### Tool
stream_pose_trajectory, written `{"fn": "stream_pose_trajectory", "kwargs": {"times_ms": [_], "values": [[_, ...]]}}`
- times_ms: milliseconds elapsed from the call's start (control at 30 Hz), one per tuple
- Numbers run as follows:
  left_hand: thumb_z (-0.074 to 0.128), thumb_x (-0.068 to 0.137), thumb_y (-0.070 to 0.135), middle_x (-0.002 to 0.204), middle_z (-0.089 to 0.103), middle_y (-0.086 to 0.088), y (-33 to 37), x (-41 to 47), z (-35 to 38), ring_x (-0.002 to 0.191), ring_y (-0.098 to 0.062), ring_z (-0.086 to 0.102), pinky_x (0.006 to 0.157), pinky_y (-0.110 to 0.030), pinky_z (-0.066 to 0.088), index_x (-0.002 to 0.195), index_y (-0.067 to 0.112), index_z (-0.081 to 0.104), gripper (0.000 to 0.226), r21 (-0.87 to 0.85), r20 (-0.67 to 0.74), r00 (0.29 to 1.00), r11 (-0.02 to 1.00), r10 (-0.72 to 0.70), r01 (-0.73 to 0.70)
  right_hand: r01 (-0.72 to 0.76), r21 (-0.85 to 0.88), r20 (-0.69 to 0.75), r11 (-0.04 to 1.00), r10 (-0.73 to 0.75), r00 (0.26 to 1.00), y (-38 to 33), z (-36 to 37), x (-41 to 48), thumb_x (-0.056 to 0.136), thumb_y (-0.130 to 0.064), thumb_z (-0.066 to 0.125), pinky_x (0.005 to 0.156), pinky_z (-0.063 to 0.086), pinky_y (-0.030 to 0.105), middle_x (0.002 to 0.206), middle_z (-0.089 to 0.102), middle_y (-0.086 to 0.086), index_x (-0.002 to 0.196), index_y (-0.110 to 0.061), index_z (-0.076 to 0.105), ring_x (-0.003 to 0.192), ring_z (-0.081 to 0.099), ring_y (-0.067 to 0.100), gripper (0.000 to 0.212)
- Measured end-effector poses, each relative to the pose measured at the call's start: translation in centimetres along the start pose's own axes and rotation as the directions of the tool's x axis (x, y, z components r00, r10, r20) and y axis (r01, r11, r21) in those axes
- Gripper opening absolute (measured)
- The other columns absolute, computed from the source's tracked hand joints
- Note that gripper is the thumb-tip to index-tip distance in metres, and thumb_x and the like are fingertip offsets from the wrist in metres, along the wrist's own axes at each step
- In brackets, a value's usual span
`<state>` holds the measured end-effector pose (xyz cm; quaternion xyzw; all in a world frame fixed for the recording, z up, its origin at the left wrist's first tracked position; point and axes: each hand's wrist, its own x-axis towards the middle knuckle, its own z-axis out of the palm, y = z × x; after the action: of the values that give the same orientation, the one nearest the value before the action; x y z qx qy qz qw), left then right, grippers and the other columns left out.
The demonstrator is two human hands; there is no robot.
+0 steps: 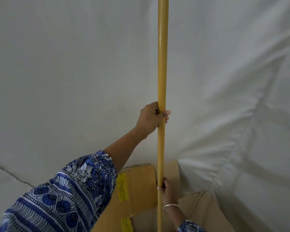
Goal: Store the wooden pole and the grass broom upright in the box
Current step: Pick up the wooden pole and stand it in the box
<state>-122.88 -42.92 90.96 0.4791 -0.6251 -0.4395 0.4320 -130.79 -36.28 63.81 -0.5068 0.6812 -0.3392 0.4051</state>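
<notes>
A long yellow-brown wooden pole (162, 64) stands nearly upright through the middle of the view, its top and bottom ends out of frame. My left hand (151, 119) grips it at mid-height, arm stretched out in a blue patterned sleeve. My right hand (166, 188), a silver bangle on its wrist, holds the pole lower down. The pole's lower part runs down over the open cardboard box (141, 185) at the bottom centre. Whether the pole's foot rests inside the box is hidden. The grass broom is not in view.
White cloth (233, 97) hangs behind and to the right of the box, draping against its right flap. The box's flaps stand open, with yellow tape (122, 188) on the left flap. A pale floor (3, 183) shows at the lower left.
</notes>
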Motion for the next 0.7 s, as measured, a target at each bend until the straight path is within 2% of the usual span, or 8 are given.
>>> {"fn": "stream_pose_trajectory", "kwargs": {"times_ms": [67,167,267,333,500,700], "values": [[0.061,0.085,0.017,0.09,0.065,-0.014,-1.5,0.9,0.9,0.082,-0.025,0.065,0.077,-0.032,0.058,0.096,0.006,0.055,0.016,0.001,-0.015,1.0,1.0,-0.021,0.021,-0.023,-0.002,0.018,1.0,0.023,1.0,1.3,0.3,1.1,0.086,-0.003,0.051,0.076,0.045,0.032,0.09,0.057,0.007,0.096,-0.019,0.05,0.089,0.057,0.023,0.019],[0.061,0.086,0.018,0.09,0.065,-0.015,-3.6,2.1,1.4,0.083,-0.026,0.065,0.081,-0.037,0.057,0.097,0.007,0.055,0.017,0.028,-0.049,0.998,0.999,-0.04,0.042,-0.045,-0.036,0.044,0.998,0.046,0.998,2.4,1.0,2.6,0.087,-0.005,0.051,0.079,0.049,0.033,0.085,0.058,0.001,0.109,-0.011,0.053,0.09,0.06,0.023,0.023],[0.059,0.086,0.02,0.088,0.066,-0.013,-4.8,3.9,0.8,0.083,-0.025,0.066,0.082,-0.039,0.057,0.097,0.009,0.056,0.016,0.052,-0.098,0.994,0.998,-0.04,0.046,-0.035,-0.057,0.065,0.998,0.039,0.997,2.7,1.7,4.4,0.087,-0.008,0.052,0.079,0.054,0.039,0.075,0.055,-0.007,0.109,-0.01,0.053,0.084,0.06,0.02,0.022],[0.06,0.086,0.02,0.089,0.067,-0.013,-5.3,5.0,0.2,0.086,-0.027,0.067,0.082,-0.04,0.057,0.099,0.008,0.056,0.018,0.046,-0.108,0.992,0.997,-0.061,0.066,-0.034,-0.04,0.068,0.999,0.037,0.997,2.4,2.2,5.2,0.087,-0.006,0.052,0.083,0.054,0.042,0.076,0.054,-0.005,0.109,-0.008,0.053,0.083,0.058,0.019,0.022],[0.06,0.086,0.018,0.09,0.066,-0.014,-6.7,7.3,-1.0,0.084,-0.026,0.066,0.082,-0.04,0.057,0.1,0.006,0.055,0.019,0.042,-0.128,0.989,0.996,-0.078,0.084,-0.04,-0.03,0.076,0.999,0.042,0.996,1.6,3.1,7.1,0.087,-0.004,0.052,0.079,0.048,0.028,0.085,0.056,0.002,0.109,-0.005,0.054,0.084,0.054,0.014,0.022],[0.061,0.086,0.015,0.091,0.064,-0.015,-7.9,10.3,-2.1,0.081,-0.024,0.064,0.069,-0.028,0.057,0.1,0.006,0.054,0.018,0.007,-0.125,0.985,0.993,-0.116,0.118,-0.011,-0.039,0.055,0.999,0.014,0.998,1.5,4.1,9.7,0.084,-0.005,0.057,0.075,0.048,0.027,0.083,0.059,0.002,0.104,-0.005,0.057,0.081,0.056,0.016,0.02]]}}
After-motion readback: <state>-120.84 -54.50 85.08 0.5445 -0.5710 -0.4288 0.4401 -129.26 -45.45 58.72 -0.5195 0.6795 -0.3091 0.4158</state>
